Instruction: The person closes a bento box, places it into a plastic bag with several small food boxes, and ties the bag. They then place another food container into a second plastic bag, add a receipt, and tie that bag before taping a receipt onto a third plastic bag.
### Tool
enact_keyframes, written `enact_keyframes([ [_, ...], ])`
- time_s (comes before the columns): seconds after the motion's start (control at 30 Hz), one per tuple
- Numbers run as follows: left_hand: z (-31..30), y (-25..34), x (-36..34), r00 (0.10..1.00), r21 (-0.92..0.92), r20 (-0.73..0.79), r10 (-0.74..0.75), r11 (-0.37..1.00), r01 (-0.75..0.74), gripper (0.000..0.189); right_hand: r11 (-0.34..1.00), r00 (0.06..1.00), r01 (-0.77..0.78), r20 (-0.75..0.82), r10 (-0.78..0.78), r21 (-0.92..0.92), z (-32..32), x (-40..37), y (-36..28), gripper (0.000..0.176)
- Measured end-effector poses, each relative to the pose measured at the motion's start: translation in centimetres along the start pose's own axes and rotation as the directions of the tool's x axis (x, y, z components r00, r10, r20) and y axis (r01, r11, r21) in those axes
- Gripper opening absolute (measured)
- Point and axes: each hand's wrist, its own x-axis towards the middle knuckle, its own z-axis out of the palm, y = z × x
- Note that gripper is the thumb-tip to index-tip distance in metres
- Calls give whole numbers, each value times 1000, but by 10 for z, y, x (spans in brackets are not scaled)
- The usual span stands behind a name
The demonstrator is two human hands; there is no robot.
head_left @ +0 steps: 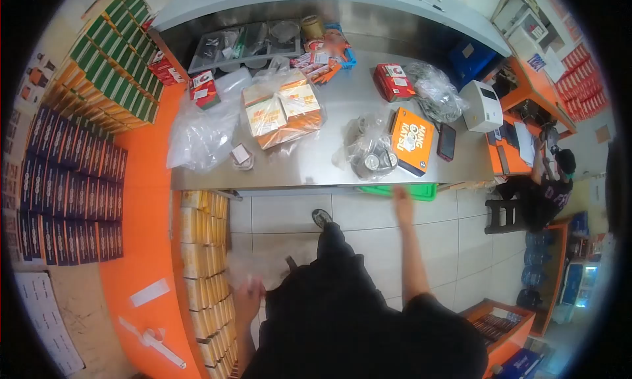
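Observation:
Low on the left, beside the shelf of yellow-and-white boxes (197, 254), is my left hand (249, 295). Its fingers are closed on what looks like a thin clear plastic bag (263, 266), faint against the floor tiles. My right hand (402, 198) reaches forward to the counter's front edge, by a green tray (424, 192) under the steel top; motion smears its fingers. On the counter beyond it lie an orange box (412, 142), a clear bag with cans (374, 156) and a dark phone (446, 142). Farther left sits a bag of orange-and-white boxes (282, 110).
The steel counter (263, 175) spans the front. It also bears a grey compartment tray (243, 43), a red box (394, 83) and a white printer (481, 106). Stacked boxes (72, 181) stand left. A person (553, 188) sits at right near a black stool (503, 214).

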Motion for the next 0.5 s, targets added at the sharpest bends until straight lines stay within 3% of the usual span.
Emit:
enact_keyframes([
  [0.03, 3, 28, 12, 992, -32, -120, 48, 998, -52, 23, 997, 964, 15, -265, -36, -78, -28, 41, 30, 41],
  [0.07, 8, 71, 23, 996, -229, -84, 34, 972, -53, 33, 925, 887, -153, -462, -26, -347, -53, 67, 29, 69],
  [0.1, 18, 116, 41, 998, -423, -57, 34, 904, -55, 48, 925, 892, -145, -450, -32, -352, -60, 92, 30, 69],
  [0.17, 51, 182, 74, 973, -524, -27, 228, 826, -208, 69, 871, 824, -474, -415, 386, -130, -62, 144, 46, 104],
  [0.2, 71, 196, 97, 957, -552, 6, 291, 798, -240, 72, 880, 863, -451, -323, 387, -149, -54, 163, 60, 127],
  [0.23, 93, 201, 120, 938, -582, 26, 347, 768, -268, 75, 886, 879, -434, -292, 376, -166, -51, 173, 54, 127],
  [0.3, 123, 210, 157, 982, -574, 88, 168, 814, -88, 70, 688, 937, -341, -175, 301, -641, -36, 183, 35, 127],
  [0.37, 159, 220, 187, 963, -393, -8, 271, 884, -252, 66, 668, 898, -409, -143, 417, -622, -38, 189, 39, 120],
  [0.4, 176, 235, 194, 964, -392, -24, 263, 885, -251, 66, 672, 902, -395, -127, 412, -627, -37, 192, 40, 120],
  [0.47, 204, 257, 196, 869, -338, 49, 492, 827, -449, 37, 714, 880, -473, -252, 402, -517, -37, 188, 51, 103],
  [0.5, 207, 266, 192, 870, -341, 70, 488, 831, -439, 37, 721, 926, -376, -220, 306, -582, -35, 189, 46, 93],
])
